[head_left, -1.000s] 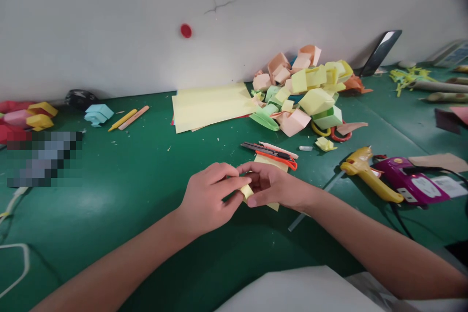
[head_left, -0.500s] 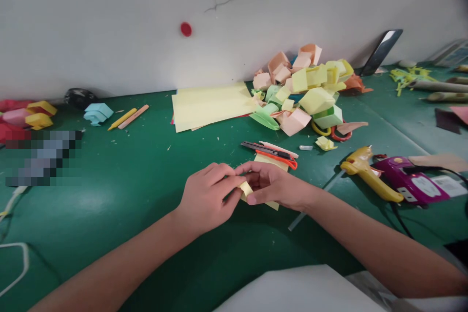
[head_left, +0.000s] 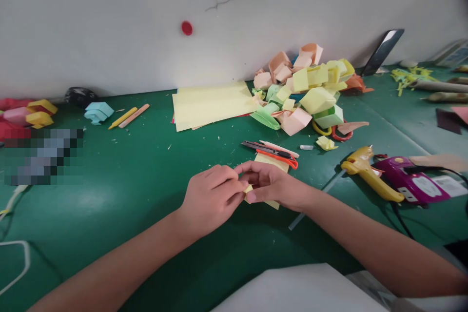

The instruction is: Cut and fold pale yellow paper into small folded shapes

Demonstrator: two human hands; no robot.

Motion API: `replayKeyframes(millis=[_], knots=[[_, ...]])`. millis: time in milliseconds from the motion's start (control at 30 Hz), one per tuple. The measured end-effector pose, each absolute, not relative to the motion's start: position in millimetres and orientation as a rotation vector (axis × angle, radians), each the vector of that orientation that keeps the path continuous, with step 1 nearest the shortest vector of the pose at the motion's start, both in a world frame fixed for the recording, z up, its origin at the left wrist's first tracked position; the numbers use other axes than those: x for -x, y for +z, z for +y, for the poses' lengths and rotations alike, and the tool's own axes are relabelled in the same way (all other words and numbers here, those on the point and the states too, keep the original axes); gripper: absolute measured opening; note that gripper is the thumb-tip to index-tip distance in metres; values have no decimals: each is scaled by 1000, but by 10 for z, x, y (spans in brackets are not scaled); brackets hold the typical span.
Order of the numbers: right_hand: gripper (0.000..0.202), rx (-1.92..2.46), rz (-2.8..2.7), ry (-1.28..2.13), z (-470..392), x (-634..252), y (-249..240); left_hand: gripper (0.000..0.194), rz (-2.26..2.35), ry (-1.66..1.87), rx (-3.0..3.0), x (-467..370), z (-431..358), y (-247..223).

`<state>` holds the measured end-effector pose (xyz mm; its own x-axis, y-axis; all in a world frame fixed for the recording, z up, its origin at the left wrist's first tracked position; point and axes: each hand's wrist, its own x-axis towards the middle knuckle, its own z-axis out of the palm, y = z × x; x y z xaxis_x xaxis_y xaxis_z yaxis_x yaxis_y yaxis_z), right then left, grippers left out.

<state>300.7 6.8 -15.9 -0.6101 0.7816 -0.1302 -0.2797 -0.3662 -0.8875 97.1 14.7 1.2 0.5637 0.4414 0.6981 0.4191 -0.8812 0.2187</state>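
Between both hands is a small piece of folded yellow paper (head_left: pixel 248 189), mostly covered by the fingers. My left hand (head_left: pixel 212 197) is closed, its fingers and thumb pinching the paper from the left. From the right, my right hand (head_left: pixel 274 185) grips the same piece between thumb and curled fingers. Under and behind the right hand lies a flat pale yellow paper strip (head_left: pixel 272 158). Just beyond it rests an orange-and-black utility knife (head_left: pixel 272 152), with a pale pink rolled paper stick (head_left: pixel 280 148) beside it.
A pile of folded paper pieces (head_left: pixel 314 100) stands at the back right, near yellow paper sheets (head_left: pixel 212 107). To the right lie a yellow glue gun (head_left: pixel 373 175) with a glue stick and a purple device (head_left: pixel 420 183). Red-and-yellow scissor handles (head_left: pixel 341 135) poke from the pile.
My left hand has shifted slightly right and its fingers now cover more of the folded yellow paper. The right hand stays nearly in place.
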Motion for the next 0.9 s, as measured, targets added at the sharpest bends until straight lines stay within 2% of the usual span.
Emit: replayKeyframes(millis=[167,533,700,900], knots=[[47,708,-1213,1974,57,-2994,-151,7,720,1182,-2624,-968,131,31],[46,718,-1101,1998,77,-3008,-145,21,884,1114,-2396,-975,83,61],[51,714,-1020,2053,92,-3024,-128,10,974,1064,-2350,-975,87,78],[52,711,-1000,2075,90,-3024,-122,10,936,1157,-2489,-957,112,7]])
